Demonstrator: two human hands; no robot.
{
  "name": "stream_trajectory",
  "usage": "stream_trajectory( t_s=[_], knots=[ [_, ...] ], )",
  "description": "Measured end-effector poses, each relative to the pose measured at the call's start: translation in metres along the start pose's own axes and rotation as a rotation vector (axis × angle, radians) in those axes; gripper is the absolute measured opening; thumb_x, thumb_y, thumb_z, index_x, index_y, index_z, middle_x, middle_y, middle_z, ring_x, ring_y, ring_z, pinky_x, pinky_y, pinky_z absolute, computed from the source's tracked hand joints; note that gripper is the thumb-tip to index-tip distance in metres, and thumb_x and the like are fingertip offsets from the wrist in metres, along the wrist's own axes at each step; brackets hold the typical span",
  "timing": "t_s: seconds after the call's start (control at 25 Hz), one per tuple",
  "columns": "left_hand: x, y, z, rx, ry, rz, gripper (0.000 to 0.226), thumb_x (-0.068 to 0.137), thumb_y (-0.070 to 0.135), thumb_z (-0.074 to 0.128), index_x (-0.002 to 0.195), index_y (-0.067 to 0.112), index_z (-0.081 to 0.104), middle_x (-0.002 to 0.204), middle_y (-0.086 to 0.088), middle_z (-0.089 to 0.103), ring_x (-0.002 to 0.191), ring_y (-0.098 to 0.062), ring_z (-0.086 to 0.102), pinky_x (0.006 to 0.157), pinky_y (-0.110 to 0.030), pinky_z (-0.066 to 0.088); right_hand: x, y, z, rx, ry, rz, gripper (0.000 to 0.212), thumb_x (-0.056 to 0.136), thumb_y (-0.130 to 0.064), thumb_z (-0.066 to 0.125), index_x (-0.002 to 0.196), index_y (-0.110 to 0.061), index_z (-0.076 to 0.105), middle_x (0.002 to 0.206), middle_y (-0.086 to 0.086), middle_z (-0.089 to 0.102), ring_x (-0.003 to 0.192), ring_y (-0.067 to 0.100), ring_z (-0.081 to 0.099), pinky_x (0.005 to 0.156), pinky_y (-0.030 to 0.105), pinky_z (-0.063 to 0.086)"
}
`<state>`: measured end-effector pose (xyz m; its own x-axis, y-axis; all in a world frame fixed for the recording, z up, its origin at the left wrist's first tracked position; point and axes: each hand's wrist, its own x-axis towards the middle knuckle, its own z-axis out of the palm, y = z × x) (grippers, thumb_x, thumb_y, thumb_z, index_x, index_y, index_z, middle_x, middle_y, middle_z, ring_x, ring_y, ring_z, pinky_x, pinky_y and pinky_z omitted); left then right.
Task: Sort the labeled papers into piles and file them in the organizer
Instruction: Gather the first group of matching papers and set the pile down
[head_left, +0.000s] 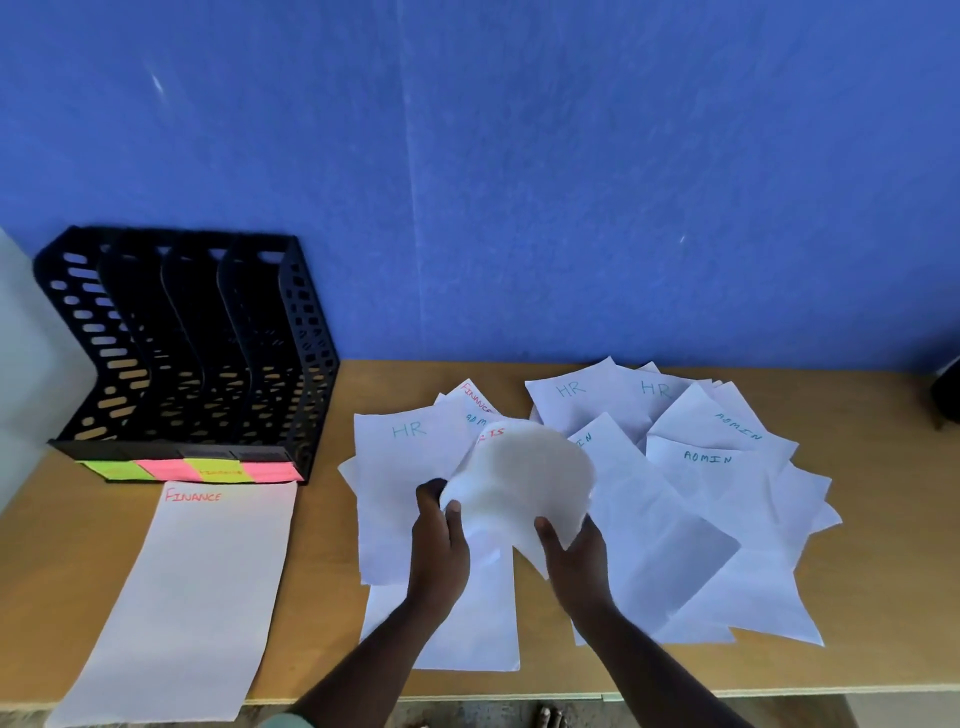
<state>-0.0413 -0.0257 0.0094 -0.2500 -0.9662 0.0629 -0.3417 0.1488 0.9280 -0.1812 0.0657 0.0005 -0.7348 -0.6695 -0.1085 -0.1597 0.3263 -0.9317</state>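
Both hands hold one white sheet (519, 475) lifted above the scattered pile; it bows upward and blurs, with red letters at its top edge. My left hand (439, 540) grips its left edge and my right hand (574, 558) grips its lower right edge. Below lies a loose spread of labeled papers (691, 499) marked HR, ADMIN and FINANCE. A single sheet marked FINANCE (192, 592) lies flat at the left, in front of the black organizer (192, 343), whose several slots hold no paper. Green, pink and yellow sticky labels (192, 469) line its front.
The wooden table (322, 597) ends at a front edge near the bottom of the view. A blue wall rises behind it. A dark object (946, 395) sits at the far right edge. A pale surface stands left of the organizer.
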Motion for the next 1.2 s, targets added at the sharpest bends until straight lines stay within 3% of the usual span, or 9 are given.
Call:
stream_trajectory(
  t_s=[0.08, 0.24, 0.44, 0.56, 0.68, 0.8, 0.96, 1.08, 1.2],
  knots=[
    [0.000, -0.006, -0.004, 0.025, -0.023, -0.023, 0.036, 0.102, 0.017, 0.044, 0.132, 0.035, 0.034, 0.117, 0.016, 0.059, 0.095, -0.003, 0.065, 0.076, -0.010, 0.053, 0.002, 0.001, 0.000, -0.049, 0.045, 0.021, 0.008, 0.095, -0.020, 0.071, 0.102, -0.021, 0.067, 0.089, -0.005, 0.073, 0.094, 0.028, 0.072, 0.075, 0.033, 0.058],
    [0.011, -0.014, -0.025, 0.027, 0.072, -0.069, 0.026, 0.100, 0.020, 0.052, 0.125, 0.017, 0.046, 0.104, 0.025, 0.059, 0.093, -0.008, 0.066, 0.069, -0.002, 0.045, 0.013, -0.015, 0.007, -0.056, -0.040, -0.020, 0.008, 0.096, -0.017, 0.069, 0.101, -0.024, 0.067, 0.094, -0.004, 0.075, 0.091, 0.020, 0.071, 0.080, 0.037, 0.058],
    [0.012, -0.044, -0.078, 0.137, 0.138, -0.271, 0.030, 0.098, 0.021, 0.057, 0.126, 0.008, 0.055, 0.122, -0.007, 0.066, 0.112, -0.028, 0.063, 0.095, -0.032, 0.050, -0.004, -0.021, 0.059, 0.087, -0.233, 0.146, 0.023, 0.094, -0.009, 0.071, 0.114, -0.019, 0.068, 0.110, 0.001, 0.074, 0.101, 0.019, 0.069, 0.091, 0.038, 0.055],
    [0.007, -0.070, -0.125, 0.208, 0.170, -0.351, 0.033, 0.097, 0.021, 0.058, 0.127, 0.008, 0.054, 0.125, -0.011, 0.065, 0.116, -0.033, 0.061, 0.098, -0.037, 0.047, -0.021, -0.022, 0.102, 0.108, -0.375, 0.300, 0.024, 0.095, -0.005, 0.066, 0.117, -0.014, 0.069, 0.107, 0.000, 0.075, 0.100, 0.022, 0.068, 0.095, 0.044, 0.056],
    [-0.007, -0.093, -0.173, 0.226, 0.289, -0.424, 0.033, 0.095, 0.023, 0.062, 0.122, 0.009, 0.051, 0.117, -0.013, 0.066, 0.108, -0.036, 0.063, 0.091, -0.040, 0.050, -0.039, -0.026, 0.149, 0.110, -0.454, 0.425, 0.029, 0.093, -0.001, 0.064, 0.121, -0.008, 0.069, 0.106, 0.002, 0.075, 0.100, 0.026, 0.068, 0.088, 0.037, 0.055],
    [-0.021, -0.112, -0.211, 0.115, 0.578, -0.541, 0.049, 0.088, 0.025, 0.071, 0.125, 0.004, 0.046, 0.119, -0.015, 0.057, 0.111, -0.036, 0.058, 0.091, -0.042, 0.048, -0.056, -0.040, 0.195, 0.131, -0.492, 0.477, 0.032, 0.091, 0.000, 0.065, 0.121, -0.009, 0.067, 0.120, 0.008, 0.072, 0.111, 0.032, 0.064, 0.099, 0.041, 0.053],
    [-0.031, -0.136, -0.254, -0.222, 0.865, -0.788, 0.068, 0.084, 0.021, 0.077, 0.135, 0.002, 0.036, 0.134, -0.021, 0.046, 0.122, -0.036, 0.049, 0.102, -0.045, 0.043, -0.083, -0.059, 0.255, 0.169, -0.551, 0.511, 0.032, 0.093, -0.010, 0.069, 0.119, -0.023, 0.056, 0.121, 0.001, 0.065, 0.106, 0.025, 0.058, 0.089, 0.032, 0.047],
    [-0.039, -0.154, -0.278, -0.435, 1.011, -0.930, 0.063, 0.084, 0.015, 0.076, 0.132, 0.004, 0.037, 0.133, -0.019, 0.048, 0.119, -0.036, 0.052, 0.100, -0.052, 0.046, -0.106, -0.066, 0.296, 0.124, -0.623, 0.563, 0.037, 0.095, -0.020, 0.070, 0.128, -0.017, 0.053, 0.125, 0.003, 0.063, 0.108, 0.024, 0.058, 0.087, 0.032, 0.049],
    [-0.048, -0.180, -0.305, -0.490, 1.021, -0.991, 0.053, 0.088, 0.010, 0.069, 0.132, 0.000, 0.042, 0.132, -0.021, 0.052, 0.116, -0.040, 0.056, 0.096, -0.057, 0.047, -0.123, -0.072, 0.331, 0.143, -0.665, 0.537, 0.028, 0.093, -0.011, 0.068, 0.120, -0.012, 0.065, 0.117, 0.004, 0.071, 0.100, 0.024, 0.067, 0.086, 0.034, 0.054]
  ],
)
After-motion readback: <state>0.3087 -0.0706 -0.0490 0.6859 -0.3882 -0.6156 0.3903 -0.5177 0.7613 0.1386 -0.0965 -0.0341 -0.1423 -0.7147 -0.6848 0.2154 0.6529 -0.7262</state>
